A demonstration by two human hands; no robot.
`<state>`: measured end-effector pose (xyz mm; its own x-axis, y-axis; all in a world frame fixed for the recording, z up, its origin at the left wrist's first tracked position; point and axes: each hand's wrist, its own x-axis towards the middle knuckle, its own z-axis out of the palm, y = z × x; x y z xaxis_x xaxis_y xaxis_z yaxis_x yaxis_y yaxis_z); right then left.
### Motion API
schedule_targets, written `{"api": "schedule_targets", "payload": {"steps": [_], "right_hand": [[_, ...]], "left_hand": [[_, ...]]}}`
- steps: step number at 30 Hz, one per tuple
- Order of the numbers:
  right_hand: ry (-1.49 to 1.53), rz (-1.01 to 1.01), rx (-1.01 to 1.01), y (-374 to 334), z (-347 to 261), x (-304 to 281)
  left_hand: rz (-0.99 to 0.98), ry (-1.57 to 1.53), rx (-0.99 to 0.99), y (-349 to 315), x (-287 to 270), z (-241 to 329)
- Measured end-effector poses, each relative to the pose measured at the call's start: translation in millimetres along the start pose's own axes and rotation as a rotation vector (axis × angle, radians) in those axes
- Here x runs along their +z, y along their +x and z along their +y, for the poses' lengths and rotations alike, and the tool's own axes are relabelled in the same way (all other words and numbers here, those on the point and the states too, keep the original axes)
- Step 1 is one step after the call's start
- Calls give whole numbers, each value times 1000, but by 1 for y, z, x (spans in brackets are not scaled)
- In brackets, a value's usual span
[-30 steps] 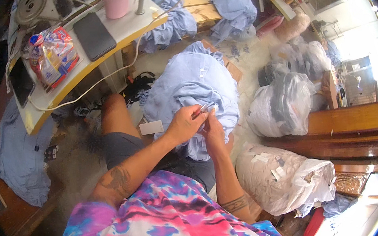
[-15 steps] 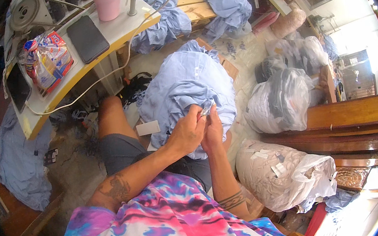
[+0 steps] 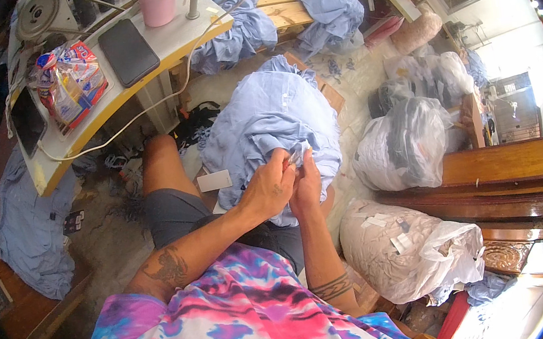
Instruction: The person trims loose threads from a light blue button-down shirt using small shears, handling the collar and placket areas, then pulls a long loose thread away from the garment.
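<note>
A large bundle of light blue cloth, probably garments, is heaped in front of me over my lap. Both hands meet at its near side. My left hand is closed, thumb and fingers pinched around a small, partly hidden thing that I cannot make out, with a hint of metal and red at the fingertips. Right beside it, my right hand pinches a raised fold of the blue cloth between thumb and fingers. A white rectangular card lies against the bundle, left of my hands.
To the left stands a worktable with a yellow edge, carrying a dark phone, a snack packet and a pink cup. A white cable hangs off it. Stuffed plastic bags and a beige bundle sit at right.
The view has shifted very slightly. My hands stay together at the same fold of cloth, with only a small change at the fingertips.
</note>
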<state>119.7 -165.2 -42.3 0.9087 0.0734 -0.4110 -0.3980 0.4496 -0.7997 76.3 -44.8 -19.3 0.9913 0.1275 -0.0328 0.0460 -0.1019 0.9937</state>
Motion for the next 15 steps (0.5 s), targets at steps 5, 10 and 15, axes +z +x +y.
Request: {"api": "schedule_targets", "payload": {"steps": [5, 10, 15], "right_hand": [[-2, 5, 3, 2, 0, -1], [-12, 42, 24, -7, -4, 15], [-67, 22, 12, 0, 0, 2]], "left_hand": [[26, -2, 13, -1, 0, -3], [20, -18, 21, 0, 0, -7], [23, -19, 29, 0, 0, -2]]}}
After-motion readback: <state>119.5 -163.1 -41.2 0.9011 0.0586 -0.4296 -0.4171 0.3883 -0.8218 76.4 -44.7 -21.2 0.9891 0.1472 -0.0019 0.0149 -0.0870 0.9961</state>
